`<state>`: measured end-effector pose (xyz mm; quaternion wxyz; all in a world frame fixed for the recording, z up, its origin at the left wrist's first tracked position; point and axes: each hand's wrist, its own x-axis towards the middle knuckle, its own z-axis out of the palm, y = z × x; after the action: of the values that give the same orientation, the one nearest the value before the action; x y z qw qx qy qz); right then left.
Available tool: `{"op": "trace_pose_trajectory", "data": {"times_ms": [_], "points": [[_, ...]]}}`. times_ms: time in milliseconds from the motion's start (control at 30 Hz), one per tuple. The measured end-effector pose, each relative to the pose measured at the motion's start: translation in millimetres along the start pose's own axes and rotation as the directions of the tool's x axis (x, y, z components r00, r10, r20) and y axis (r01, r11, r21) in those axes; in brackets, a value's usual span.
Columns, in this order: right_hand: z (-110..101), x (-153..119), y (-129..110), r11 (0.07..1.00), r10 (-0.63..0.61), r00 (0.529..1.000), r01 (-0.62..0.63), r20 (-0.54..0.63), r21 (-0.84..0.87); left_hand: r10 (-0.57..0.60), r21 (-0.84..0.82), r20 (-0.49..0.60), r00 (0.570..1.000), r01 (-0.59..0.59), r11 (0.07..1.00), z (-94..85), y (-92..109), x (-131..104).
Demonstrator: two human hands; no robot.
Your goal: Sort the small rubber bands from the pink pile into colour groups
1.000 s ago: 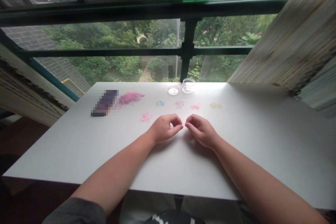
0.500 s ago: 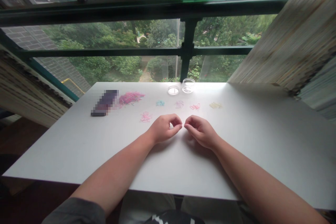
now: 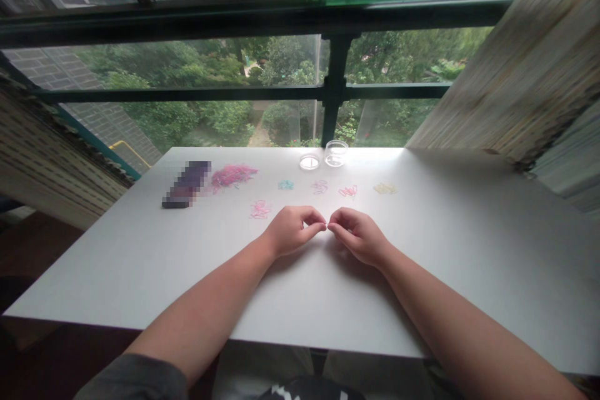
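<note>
My left hand and my right hand meet fingertip to fingertip above the white table. Each is closed in a pinch of thumb and forefinger; whatever lies between the tips is too small to make out. Left of my left hand lies a loose group of pink bands, which look like small rubber bands. Beyond my hands runs a row of small groups: turquoise bands, lilac bands, coral-pink bands and pale yellow bands.
A larger mixed heap of mostly pink bands lies at the back left, beside a blurred-out dark oblong object. Near the window edge stand a clear round container and a clear round lid. Curtains hang at the sides.
My two hands have come slightly closer, so the small gap between their fingertips has closed. The bands and containers lie as before.
</note>
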<state>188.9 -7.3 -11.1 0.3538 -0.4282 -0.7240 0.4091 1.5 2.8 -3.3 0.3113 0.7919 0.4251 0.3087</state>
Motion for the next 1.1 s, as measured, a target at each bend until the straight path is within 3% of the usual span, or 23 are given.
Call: {"op": "trace_pose_trajectory", "data": {"times_ms": [767,1100], "points": [[-3.3,-1.0,1.3,0.981,-0.110,0.994,0.112,0.022,-0.158,0.013,-0.024,0.017,1.000,-0.012,1.000,-2.0,3.2,0.5],[-3.7,-1.1,0.1,0.981,-0.140,0.990,0.142,0.026,-0.135,0.035,-0.014,0.032,0.999,-0.034,0.999,-2.7,3.8,-0.2]]}}
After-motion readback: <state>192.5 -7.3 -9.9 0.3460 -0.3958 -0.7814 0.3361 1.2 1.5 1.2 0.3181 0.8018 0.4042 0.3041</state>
